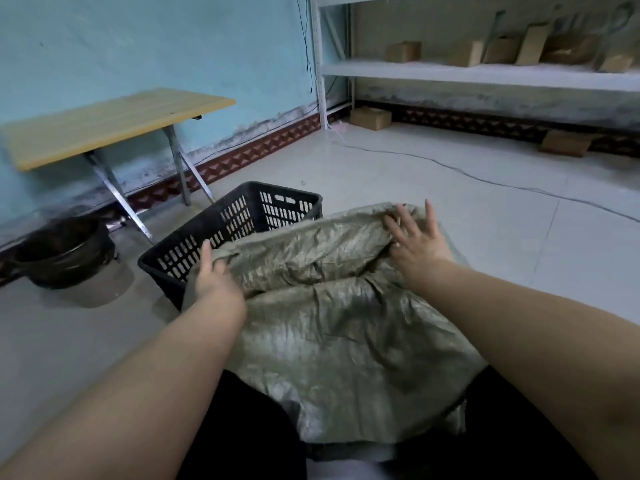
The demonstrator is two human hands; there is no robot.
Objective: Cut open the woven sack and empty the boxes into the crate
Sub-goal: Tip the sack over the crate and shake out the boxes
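A: Head view. Where is the sack?
B: The sack [329,306] lies across the person's lap, grey-green and crumpled. Its far end drapes over the near right corner of the crate [242,216].
A: And the crate?
B: It is black with slotted walls and stands on the floor [450,220], just ahead and left of the sack. The sack hides its near right part. I cannot tell what is inside either one.
A: Left hand?
B: The left hand [214,275] grips the sack's left edge, right by the crate's near rim. The thumb lies on top, pointing away, and the fingers curl into the fabric and bunch it.
A: Right hand?
B: The right hand [415,237] rests on the sack's far right edge. Its fingers [429,213] are spread and mostly straight, pointing away. Whether the thumb catches a fold underneath, I cannot tell.
A: Are the hands close?
B: No, they are well apart, with the sack's raised fold between them.
A: Around them?
B: A folding table [104,123] stands against the blue wall at left, with a dark bucket [59,251] on the floor near its legs. At right is a white shelf [485,74] with cardboard boxes [403,51] on it and two more on the floor below. A thin cable [450,168] runs across the tiles.
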